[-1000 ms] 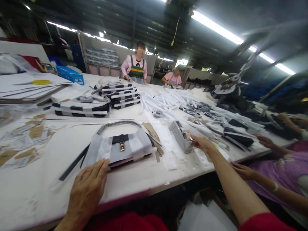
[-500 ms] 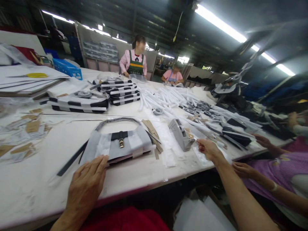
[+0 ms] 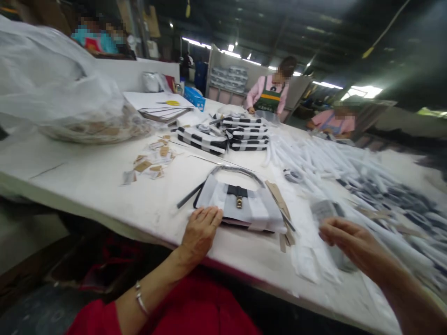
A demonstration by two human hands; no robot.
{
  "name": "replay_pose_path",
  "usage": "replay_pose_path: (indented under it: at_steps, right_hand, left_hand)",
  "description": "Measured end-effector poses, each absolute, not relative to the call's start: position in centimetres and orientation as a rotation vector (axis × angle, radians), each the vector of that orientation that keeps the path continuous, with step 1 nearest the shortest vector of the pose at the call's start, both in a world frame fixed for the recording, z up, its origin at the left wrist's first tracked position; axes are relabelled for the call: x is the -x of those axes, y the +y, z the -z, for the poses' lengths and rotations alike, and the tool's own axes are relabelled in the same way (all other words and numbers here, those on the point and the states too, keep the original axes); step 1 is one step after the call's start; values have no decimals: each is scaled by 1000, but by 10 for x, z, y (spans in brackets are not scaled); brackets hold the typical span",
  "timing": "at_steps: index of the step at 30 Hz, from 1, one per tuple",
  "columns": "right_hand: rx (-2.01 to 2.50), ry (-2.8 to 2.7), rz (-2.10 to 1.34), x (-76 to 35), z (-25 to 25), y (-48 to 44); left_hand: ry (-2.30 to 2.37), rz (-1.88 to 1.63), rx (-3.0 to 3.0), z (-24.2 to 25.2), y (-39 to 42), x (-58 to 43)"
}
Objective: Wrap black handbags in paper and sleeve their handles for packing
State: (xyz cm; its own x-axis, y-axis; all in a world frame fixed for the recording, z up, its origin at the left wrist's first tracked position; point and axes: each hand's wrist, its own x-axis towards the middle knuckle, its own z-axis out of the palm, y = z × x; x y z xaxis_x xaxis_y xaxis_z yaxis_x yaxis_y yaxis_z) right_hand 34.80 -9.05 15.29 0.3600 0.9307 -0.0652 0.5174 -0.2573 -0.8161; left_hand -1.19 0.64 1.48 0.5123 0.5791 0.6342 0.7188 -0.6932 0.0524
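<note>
A handbag (image 3: 253, 207) lies on the table in front of me, wrapped in white and grey covering, with a dark strap tab, a gold clasp and a wrapped, arched handle. My left hand (image 3: 203, 226) rests flat on its near left corner, fingers stretched out. To the right of the bag, my right hand (image 3: 344, 237) is raised with fingers pinched together; whatever is between them is too small and blurred to make out. Right behind that hand stands a grey tape dispenser (image 3: 326, 209), smeared by motion and partly covered by it.
Striped, wrapped bags (image 3: 247, 135) are stacked farther back. Loose tags (image 3: 153, 160) lie left, near a big plastic sack (image 3: 80, 97). White strips (image 3: 307, 153) heap up at right. Brown card pieces (image 3: 277, 197) touch the bag's right side. A co-worker (image 3: 268, 93) stands across the table.
My right hand has come away from the tape dispenser's front toward the bag. The view has turned left, bringing the plastic sack in. My left hand stays on the bag.
</note>
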Motion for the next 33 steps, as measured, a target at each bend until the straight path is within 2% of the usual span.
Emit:
replay_pose_path:
  at_steps: [4, 7, 10, 15, 22, 27, 33]
  right_hand:
    - [1608, -1847, -1280, -240, -174, -4]
    - [1507, -2207, -1308, -186, -165, 51]
    - [1583, -2543, -1163, -159, -151, 93]
    - [1724, -3079, -501, -123, -132, 135]
    - [1522, -3244, -53, -124, -116, 167]
    - [1664, -2997, 91, -159, -122, 174]
    - [1574, -2820, -132, -166, -97, 153]
  left_hand:
    - [-1134, 949, 2553, -13, 5, 12]
    - [-1127, 958, 2559, -12, 4, 12]
    - [-1128, 974, 2557, -11, 4, 12]
    - [-1156, 1015, 2568, -10, 6, 13]
    - [-1174, 1047, 2577, -4, 7, 13]
    - [-1164, 1053, 2568, -4, 7, 13]
    - [-1169, 1039, 2574, -4, 6, 13]
